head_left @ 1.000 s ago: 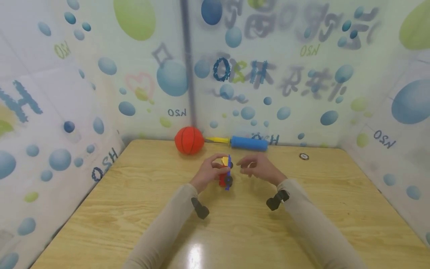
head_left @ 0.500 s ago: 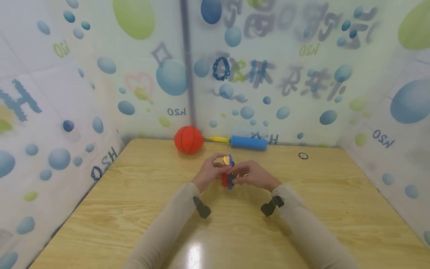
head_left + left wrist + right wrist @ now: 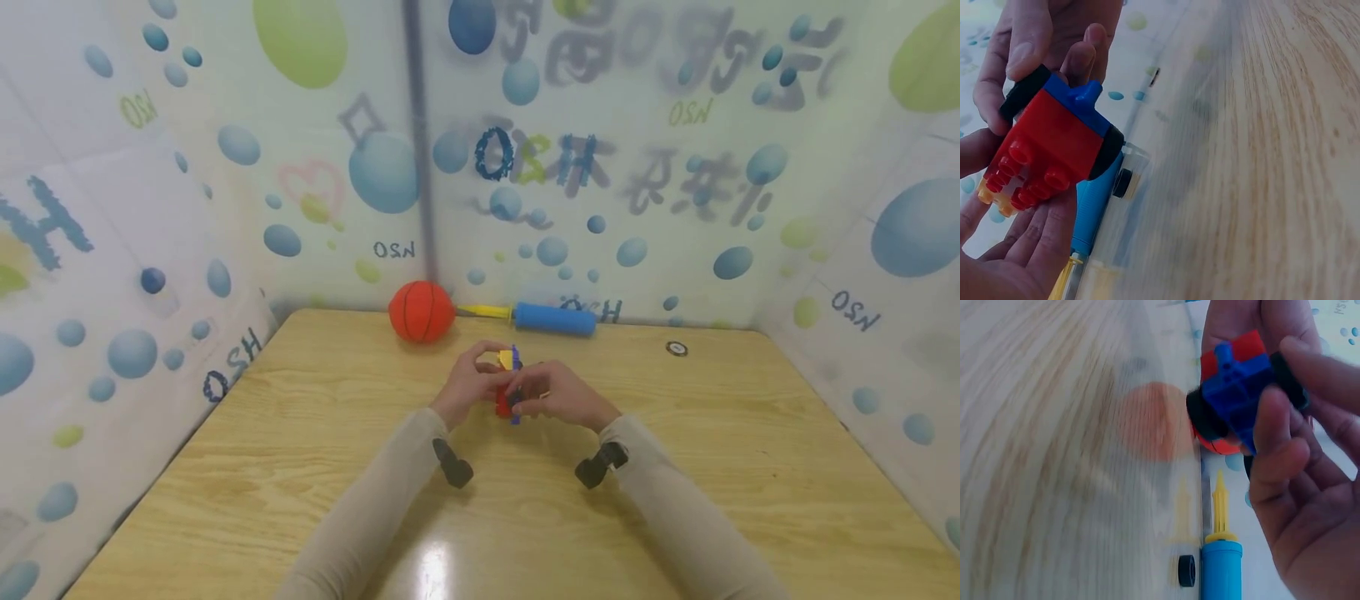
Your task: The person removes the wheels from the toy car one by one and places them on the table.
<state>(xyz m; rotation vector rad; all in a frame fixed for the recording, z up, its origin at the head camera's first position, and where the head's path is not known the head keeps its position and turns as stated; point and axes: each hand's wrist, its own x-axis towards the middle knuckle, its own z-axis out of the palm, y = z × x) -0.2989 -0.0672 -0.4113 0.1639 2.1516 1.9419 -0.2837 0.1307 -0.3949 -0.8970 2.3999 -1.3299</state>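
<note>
My left hand (image 3: 467,387) holds a toy block car (image 3: 1063,137), with red and yellow studded bricks on a blue base. The car is tipped on its side, its blue underside (image 3: 1238,390) facing my right hand (image 3: 566,396). Thumb and fingers of the right hand pinch a black wheel (image 3: 1024,95) at one corner of the base. Another black wheel (image 3: 1205,415) shows at the base's other side. One loose black wheel (image 3: 1123,183) stands on the table beyond the hands; the right hand hides it in the head view.
On the wooden table (image 3: 300,467), a red basketball (image 3: 422,312) sits at the back, with a blue hand pump (image 3: 555,318) with a yellow end beside it. A small round black-and-white disc (image 3: 677,348) lies at the back right. Printed curtains (image 3: 637,167) enclose the table.
My right hand has come left from beside the car and now pinches the wheel on its base. The left hand keeps its grip, and the car has shifted slightly right.
</note>
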